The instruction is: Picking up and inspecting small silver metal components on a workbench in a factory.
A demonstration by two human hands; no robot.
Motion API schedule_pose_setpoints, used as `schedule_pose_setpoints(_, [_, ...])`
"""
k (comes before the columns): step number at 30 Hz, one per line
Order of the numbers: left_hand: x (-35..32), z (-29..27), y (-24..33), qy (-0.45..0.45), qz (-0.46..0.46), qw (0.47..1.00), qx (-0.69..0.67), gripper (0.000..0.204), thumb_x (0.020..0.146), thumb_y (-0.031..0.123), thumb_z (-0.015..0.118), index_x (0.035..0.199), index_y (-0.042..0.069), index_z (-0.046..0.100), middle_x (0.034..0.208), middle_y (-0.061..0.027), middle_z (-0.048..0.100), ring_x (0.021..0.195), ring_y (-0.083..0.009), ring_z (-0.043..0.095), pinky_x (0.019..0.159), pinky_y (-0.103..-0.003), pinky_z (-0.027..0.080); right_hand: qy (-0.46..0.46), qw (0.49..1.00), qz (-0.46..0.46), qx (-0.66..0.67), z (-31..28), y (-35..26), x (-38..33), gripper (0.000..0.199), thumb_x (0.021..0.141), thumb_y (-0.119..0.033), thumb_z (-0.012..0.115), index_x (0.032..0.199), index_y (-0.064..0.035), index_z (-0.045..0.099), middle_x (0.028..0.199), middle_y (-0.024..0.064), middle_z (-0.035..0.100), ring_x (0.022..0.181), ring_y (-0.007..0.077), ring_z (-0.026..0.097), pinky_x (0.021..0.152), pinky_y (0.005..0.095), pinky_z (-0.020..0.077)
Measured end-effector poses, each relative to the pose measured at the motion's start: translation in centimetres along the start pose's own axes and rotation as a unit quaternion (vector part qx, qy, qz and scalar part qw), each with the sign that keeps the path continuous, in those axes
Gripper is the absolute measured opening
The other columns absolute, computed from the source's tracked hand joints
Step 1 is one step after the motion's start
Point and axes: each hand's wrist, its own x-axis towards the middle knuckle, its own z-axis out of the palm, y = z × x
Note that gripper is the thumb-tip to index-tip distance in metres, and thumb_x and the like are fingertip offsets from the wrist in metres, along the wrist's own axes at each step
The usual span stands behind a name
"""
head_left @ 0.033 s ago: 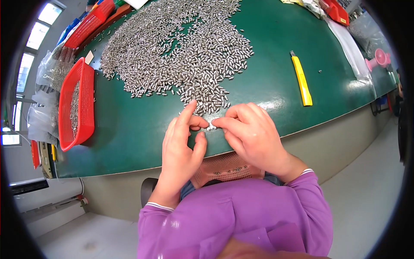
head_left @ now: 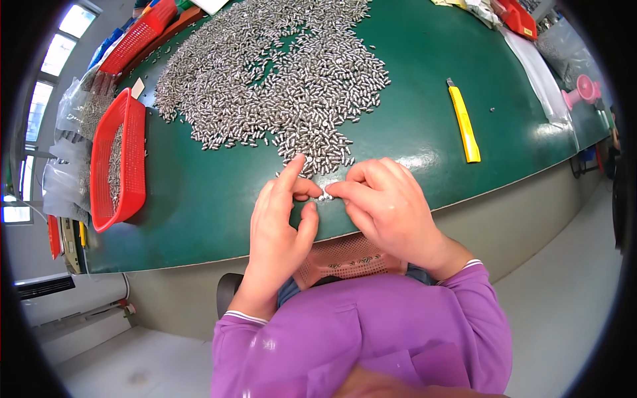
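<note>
Small silvery metal pins, pointed like bullets, form a big pile (head_left: pixel 265 86) across the green table, narrowing toward me. Just in front of its near tip, a few shiny pins (head_left: pixel 324 195) lie on the table between my fingertips. My left hand (head_left: pixel 277 215) is open: the index finger stretches toward the pile, a bent finger touches these pins, and the thumb stands apart. From the other side my right hand (head_left: pixel 390 202) reaches in, its index fingertip against the same pins and its thumb apart below. Neither hand visibly grips anything.
A red plastic basket (head_left: pixel 136 159) with pins in it stands at the left. A yellow utility knife (head_left: pixel 464 126) lies to the right, blade tip showing. Below the table edge, a pink perforated basket (head_left: pixel 348 259) holds several pins. Plastic bags (head_left: pixel 70 172) hang beyond the left edge.
</note>
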Motion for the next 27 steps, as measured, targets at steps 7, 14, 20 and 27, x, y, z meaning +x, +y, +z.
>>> schedule_pose_setpoints(7, [0.2, -1.5, -0.3, -0.097, 0.067, 0.993, -0.019, 0.064, 0.075, -0.005, 0.067, 0.136, 0.005, 0.053, 0.084, -0.0004, 0.068, 0.085, -0.0198, 0.060, 0.084, -0.035, 0.045, -0.064, 0.996, -0.041, 0.055, -1.4, 0.5, -0.5, 0.018, 0.077, -0.005, 0.067, 0.093, -0.0120, 0.070, 0.092, 0.0030, 0.057, 0.090, 0.0235, 0.056, 0.081, 0.0399, 0.0430])
schedule_pose_setpoints(14, [-0.4, -1.7, -0.5, -0.098, -0.025, 0.979, -0.178, 0.063, 0.076, -0.005, 0.070, 0.136, 0.004, 0.053, 0.090, -0.0023, 0.067, 0.082, -0.0190, 0.061, 0.084, -0.034, 0.046, -0.048, 0.992, -0.030, 0.111, -2.2, 1.3, -0.6, 0.022, 0.076, -0.005, 0.068, 0.097, -0.0112, 0.071, 0.093, 0.0055, 0.061, 0.088, 0.0270, 0.058, 0.079, 0.0397, 0.0475])
schedule_pose_setpoints(20, [0.2, 0.2, 0.0, 0.033, 0.006, 0.999, 0.004, 0.067, 0.079, -0.008, 0.067, 0.142, 0.004, 0.047, 0.103, -0.0045, 0.064, 0.090, -0.0151, 0.057, 0.084, -0.028, 0.046, 0.061, 0.997, 0.036, -0.018, -1.3, 1.2, 1.0, 0.023, 0.083, -0.003, 0.067, 0.106, -0.0037, 0.066, 0.096, 0.0110, 0.062, 0.088, 0.0317, 0.059, 0.078, 0.0420, 0.0490])
schedule_pose_setpoints(27, [1.0, 1.3, 0.4, 0.014, 0.046, 0.998, 0.033, 0.070, 0.079, -0.009, 0.069, 0.143, 0.005, 0.046, 0.103, -0.0062, 0.064, 0.092, -0.0184, 0.057, 0.083, -0.031, 0.048, 0.028, 0.999, -0.008, 0.014, 0.2, 0.3, 1.3, 0.019, 0.082, -0.001, 0.066, 0.101, -0.0038, 0.064, 0.097, 0.0107, 0.063, 0.090, 0.0323, 0.059, 0.078, 0.0422, 0.0494])
